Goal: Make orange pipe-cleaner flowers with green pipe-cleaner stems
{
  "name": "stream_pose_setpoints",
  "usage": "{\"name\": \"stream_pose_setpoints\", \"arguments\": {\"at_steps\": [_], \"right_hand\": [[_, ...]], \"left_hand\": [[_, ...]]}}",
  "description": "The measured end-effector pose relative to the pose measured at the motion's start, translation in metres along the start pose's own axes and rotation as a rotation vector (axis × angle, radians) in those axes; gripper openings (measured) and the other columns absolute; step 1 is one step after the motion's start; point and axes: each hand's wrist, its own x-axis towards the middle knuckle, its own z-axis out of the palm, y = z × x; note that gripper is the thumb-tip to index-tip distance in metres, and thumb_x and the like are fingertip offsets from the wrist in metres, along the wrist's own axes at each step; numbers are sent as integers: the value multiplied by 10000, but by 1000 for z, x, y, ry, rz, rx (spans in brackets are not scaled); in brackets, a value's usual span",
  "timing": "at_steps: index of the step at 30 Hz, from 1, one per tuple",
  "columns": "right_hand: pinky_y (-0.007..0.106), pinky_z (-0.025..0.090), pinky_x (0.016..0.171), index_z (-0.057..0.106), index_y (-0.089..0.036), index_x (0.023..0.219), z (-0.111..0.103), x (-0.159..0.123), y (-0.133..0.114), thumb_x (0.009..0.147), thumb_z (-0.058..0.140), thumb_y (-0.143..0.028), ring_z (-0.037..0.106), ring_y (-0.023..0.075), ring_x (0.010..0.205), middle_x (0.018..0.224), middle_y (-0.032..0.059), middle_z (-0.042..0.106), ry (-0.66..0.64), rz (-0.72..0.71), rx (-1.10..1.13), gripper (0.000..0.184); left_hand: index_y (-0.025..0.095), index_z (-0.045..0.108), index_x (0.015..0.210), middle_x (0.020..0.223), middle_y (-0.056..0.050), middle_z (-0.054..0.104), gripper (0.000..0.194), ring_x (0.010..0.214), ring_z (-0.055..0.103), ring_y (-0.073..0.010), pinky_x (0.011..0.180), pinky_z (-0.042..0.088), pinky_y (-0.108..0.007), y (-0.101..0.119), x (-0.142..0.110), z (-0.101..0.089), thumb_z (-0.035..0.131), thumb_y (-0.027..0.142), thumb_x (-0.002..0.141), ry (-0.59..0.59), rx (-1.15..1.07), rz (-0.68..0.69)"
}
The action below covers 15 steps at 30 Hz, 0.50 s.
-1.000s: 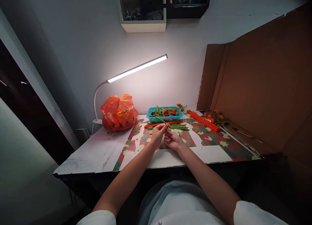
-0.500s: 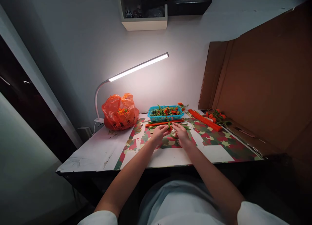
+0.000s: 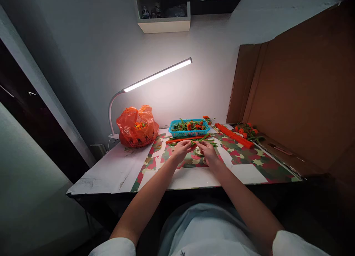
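Above the table's middle, my left hand (image 3: 183, 149) pinches a small flower piece with a green stem (image 3: 204, 137). The stem slants up to the right, and the flower end is mostly covered by my fingers. My right hand (image 3: 208, 152) is closed at the same piece, thumb and fingertips close to the left ones. A roll of pale green tape (image 3: 198, 152) is just below my fingertips, beside the right hand. Behind the hands lie a bundle of orange-red strips (image 3: 180, 139) and several thin green stems (image 3: 173, 144).
A blue basket (image 3: 177, 133) of orange flowers stands at the back. An orange plastic bag (image 3: 138, 134) with more flowers sits left, near a lit clamp lamp (image 3: 158, 75). On the right are a long orange-red bundle (image 3: 234, 136), loose orange flowers (image 3: 245, 132) and a cardboard sheet (image 3: 294, 93).
The green stem has swung from pointing upward to slanting right, and the orange flower end is now hidden by my fingers. Both hands stay in nearly the same place.
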Motion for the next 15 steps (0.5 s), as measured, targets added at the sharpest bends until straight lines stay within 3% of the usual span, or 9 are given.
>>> {"name": "stream_pose_setpoints", "arguments": {"at_steps": [5,11,15], "right_hand": [[230,296,436,578,-188,642,0,-1,0,548,764,-504,373,77,471,578,-36,500,25,-72,-56,379],[242,291,444,526,-198,609,-2,1,6,636,698,-558,385,100,495,555,-35,470,89,-225,-158,400],[252,311,462,454,-209,527,-4,2,8,674,672,-511,368,106,488,509,-48,400,113,-345,-274,400]], "left_hand": [[120,693,701,688,-32,682,364,660,626,-132,783,492,-328,1,-1,1,844,415,549,11,-4,-3],[135,719,770,787,-63,729,340,759,670,-181,840,489,-363,4,-3,2,869,289,507,7,-24,-4],[137,726,762,816,-73,737,314,767,675,-186,856,486,-372,5,-5,3,853,298,524,23,-23,21]]}}
